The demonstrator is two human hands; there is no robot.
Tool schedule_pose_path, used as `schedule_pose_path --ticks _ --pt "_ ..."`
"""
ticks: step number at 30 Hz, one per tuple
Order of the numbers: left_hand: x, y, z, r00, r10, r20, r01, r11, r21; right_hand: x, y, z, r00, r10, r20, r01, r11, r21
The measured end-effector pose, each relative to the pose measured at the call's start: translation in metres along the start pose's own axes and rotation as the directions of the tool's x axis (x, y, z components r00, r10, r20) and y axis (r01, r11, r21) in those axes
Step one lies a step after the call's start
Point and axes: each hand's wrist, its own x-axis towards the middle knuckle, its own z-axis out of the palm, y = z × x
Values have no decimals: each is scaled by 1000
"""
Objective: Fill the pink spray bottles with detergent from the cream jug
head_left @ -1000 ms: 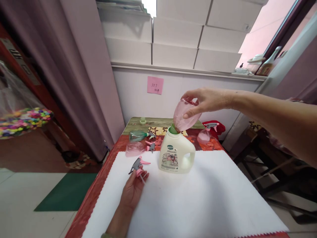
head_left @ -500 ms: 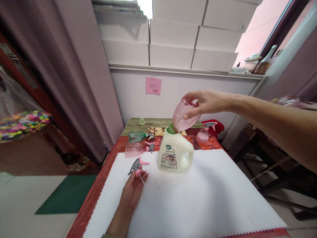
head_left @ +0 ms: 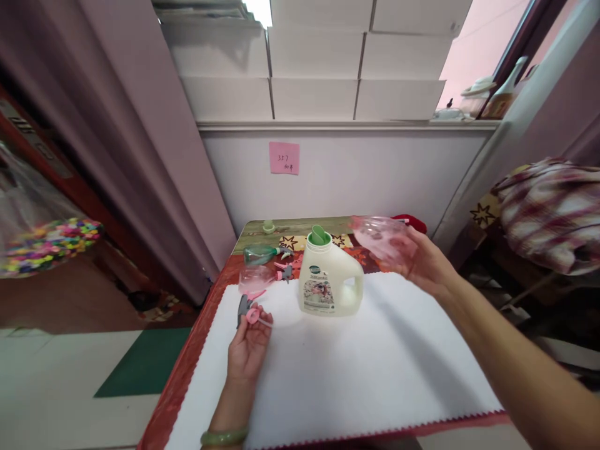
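Note:
My right hand grips a clear pink bottle body, tilted on its side, to the right of a cream detergent jug with a green spout. The jug stands upright on the white cloth. My left hand rests on the cloth at the left and holds a grey and pink spray trigger head, nozzle pointing up. The bottle is apart from the jug.
Behind the jug lie a green spray bottle, a pink spray bottle and loose trigger parts. A red object sits at the table's back right. White boxes stack on the ledge; a plaid cloth lies right; a curtain hangs left.
My right hand has lifted the pink bottle off the jug's spout and swung it down to the right. My left hand turned the trigger head slightly.

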Motion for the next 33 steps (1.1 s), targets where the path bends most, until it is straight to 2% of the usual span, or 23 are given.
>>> schedule_pose_path --ticks 2,5,7,9,14,17,21,24,29,33 --pt "-9 5 14 999 43 2 -43 999 -26 -33 36 -4 999 49 -9 -48 994 102" --pt "-25 12 40 998 66 10 -65 997 -32 -82 85 -6 993 116 -37 -112 989 92" --pt "-37 14 59 997 71 20 -71 997 -26 -107 107 -7 987 129 -99 -124 990 63" --pt "-48 11 78 995 96 29 -96 995 5 -122 118 -9 984 120 -134 -115 993 39" --pt "-70 -6 107 991 121 66 -130 978 162 -135 107 -16 993 49 -110 -50 999 -8" --pt "-77 -15 113 990 105 91 -123 967 224 -138 99 -19 995 25 -96 -28 999 -30" --pt "-82 -25 115 985 97 140 -130 960 247 -142 101 -17 997 51 -65 -55 997 -59" --pt "-87 -38 117 979 101 177 -142 961 237 -145 108 -5 990 110 -85 -110 994 11" --pt "-102 -69 122 960 111 258 -182 946 268 -150 113 33 978 195 -77 -177 965 192" --pt "-114 -83 124 954 97 284 -179 943 280 -157 113 52 990 123 -65 -105 969 223"
